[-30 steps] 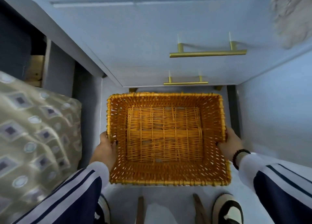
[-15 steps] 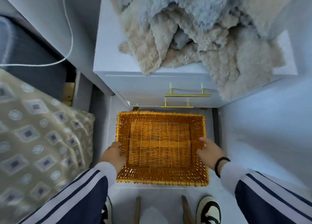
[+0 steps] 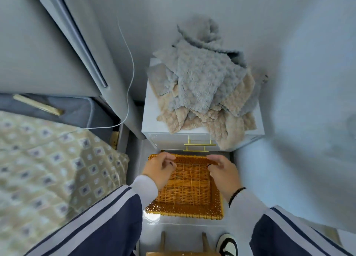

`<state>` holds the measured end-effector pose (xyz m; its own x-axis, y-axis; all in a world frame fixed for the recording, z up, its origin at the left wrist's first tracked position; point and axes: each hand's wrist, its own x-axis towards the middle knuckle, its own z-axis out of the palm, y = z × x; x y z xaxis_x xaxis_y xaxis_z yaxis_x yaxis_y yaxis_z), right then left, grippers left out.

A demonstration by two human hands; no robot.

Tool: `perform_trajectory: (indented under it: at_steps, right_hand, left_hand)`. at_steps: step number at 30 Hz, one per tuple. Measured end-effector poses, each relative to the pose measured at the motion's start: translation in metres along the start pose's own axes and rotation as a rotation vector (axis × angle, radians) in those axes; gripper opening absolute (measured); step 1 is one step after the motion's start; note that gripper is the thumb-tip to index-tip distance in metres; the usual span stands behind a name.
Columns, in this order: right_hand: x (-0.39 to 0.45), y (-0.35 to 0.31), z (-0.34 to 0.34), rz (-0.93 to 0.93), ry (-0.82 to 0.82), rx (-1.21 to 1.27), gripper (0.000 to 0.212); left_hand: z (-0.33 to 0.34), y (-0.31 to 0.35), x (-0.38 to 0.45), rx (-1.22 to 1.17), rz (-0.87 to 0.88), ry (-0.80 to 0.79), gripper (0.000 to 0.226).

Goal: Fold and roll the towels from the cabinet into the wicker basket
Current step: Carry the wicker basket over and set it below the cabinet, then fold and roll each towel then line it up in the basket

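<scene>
The empty orange wicker basket (image 3: pixel 185 213) sits on the floor in front of a small white cabinet (image 3: pixel 152 111). On the cabinet top lies a loose heap of fluffy towels, grey ones (image 3: pixel 198 78) over beige ones (image 3: pixel 225 128), and one beige corner hangs over the front edge. My left hand (image 3: pixel 159 169) and my right hand (image 3: pixel 223 173) hover above the far half of the basket. Their fingers are loosely curled and hold nothing. Neither hand touches the towels.
The cabinet drawers have brass handles (image 3: pixel 199 145). A bed with a patterned cover (image 3: pixel 48 169) fills the left. A white cable (image 3: pixel 131 72) hangs along the wall. Wooden legs (image 3: pixel 163 240) and my shoe (image 3: pixel 227 244) are below the basket. A pale wall closes the right side.
Both hands have let go of the basket's sides and risen above it. The view has pulled up and back, bringing the whole cabinet top and towel heap into sight.
</scene>
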<state>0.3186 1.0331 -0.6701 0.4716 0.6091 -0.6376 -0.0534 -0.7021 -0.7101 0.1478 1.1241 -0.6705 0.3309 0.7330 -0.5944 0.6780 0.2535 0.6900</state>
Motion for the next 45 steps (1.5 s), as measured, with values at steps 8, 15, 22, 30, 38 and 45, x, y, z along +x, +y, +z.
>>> perform_trajectory:
  at_steps: [8,15,22,30,38,45]
  right_hand:
    - [-0.076,-0.081,-0.059,-0.142,0.076,0.177,0.03]
    - [-0.134,-0.133,-0.122,-0.264,0.048,0.175,0.029]
    - [-0.162,-0.167,-0.16,-0.315,0.066,0.151,0.025]
    - [-0.14,-0.221,-0.127,-0.232,0.111,0.114,0.024]
    - [-0.121,-0.273,-0.088,-0.189,0.237,0.074,0.024]
    - [-0.082,-0.297,-0.089,-0.202,0.206,-0.044,0.026]
  left_hand:
    - [-0.032,0.1,-0.074,-0.201,0.149,0.117,0.03]
    - [-0.034,0.172,-0.139,-0.272,0.234,0.169,0.032]
    - [-0.033,0.219,-0.171,-0.327,0.277,0.168,0.03]
    - [-0.105,0.227,-0.122,-0.346,0.268,0.074,0.029]
    - [-0.181,0.234,-0.065,-0.232,0.269,-0.069,0.029]
    - [-0.186,0.244,-0.025,-0.229,0.226,-0.059,0.031]
